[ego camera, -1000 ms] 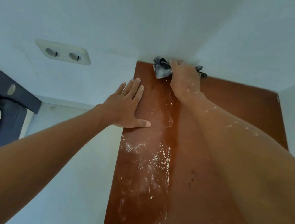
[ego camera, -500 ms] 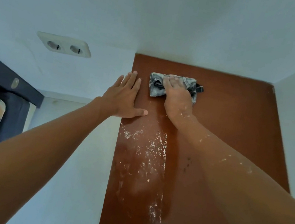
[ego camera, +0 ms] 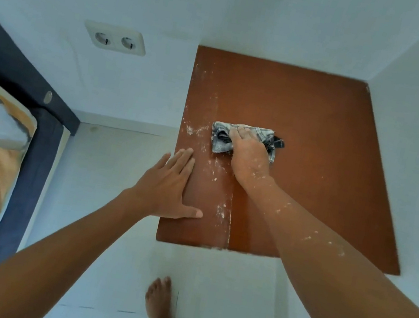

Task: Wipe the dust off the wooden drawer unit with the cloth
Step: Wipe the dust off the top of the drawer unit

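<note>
Dust (ego camera: 207,141) is lying just left of the cloth (ego camera: 223,140), which the right hand (ego camera: 249,156) is pressing with bent fingers on the drawer unit (ego camera: 318,138), while the left hand (ego camera: 167,187) is resting flat and spread at the near-left edge.

White walls (ego camera: 256,13), a double socket (ego camera: 115,39), pale tiled floor (ego camera: 229,297).

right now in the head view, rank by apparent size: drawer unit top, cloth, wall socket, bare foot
1. drawer unit top
2. bare foot, though it is partly cut off
3. wall socket and cloth, too close to rank; the hand covers part of the cloth
</note>
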